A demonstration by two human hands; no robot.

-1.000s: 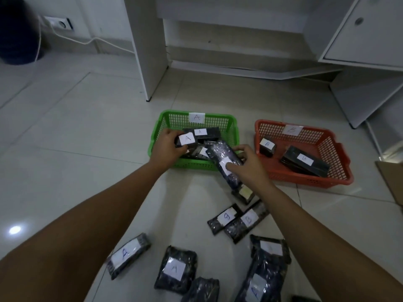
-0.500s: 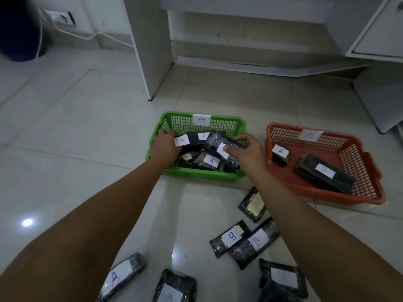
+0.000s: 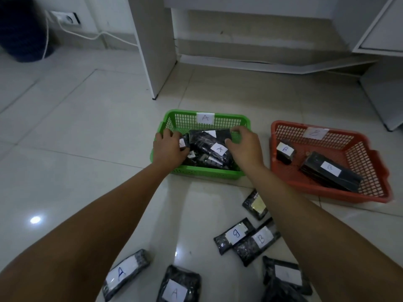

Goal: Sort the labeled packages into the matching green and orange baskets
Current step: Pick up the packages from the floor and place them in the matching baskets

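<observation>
A green basket (image 3: 226,120) with an "A" tag holds several black packages with white "A" labels. My right hand (image 3: 245,147) rests on the right end of a long "A" package (image 3: 212,147) lying on top of that pile, fingers curled on it. At the basket's left side, my left hand (image 3: 169,149) grips another "A" package (image 3: 182,143). To the right stands an orange basket (image 3: 375,162) tagged "B" with a small "B" package (image 3: 284,151) and a long flat one (image 3: 331,173).
Loose black packages lie on the tiled floor in front: two marked "A" (image 3: 125,274) (image 3: 177,286), two marked "B" (image 3: 234,235) (image 3: 258,240), a small one (image 3: 255,204), and more at bottom right (image 3: 285,277). A white cabinet leg (image 3: 154,51) stands behind the baskets.
My right hand carried the long "A" package from the floor's edge into the green basket and laid it on the pile. The left hand stayed at the basket's left side.
</observation>
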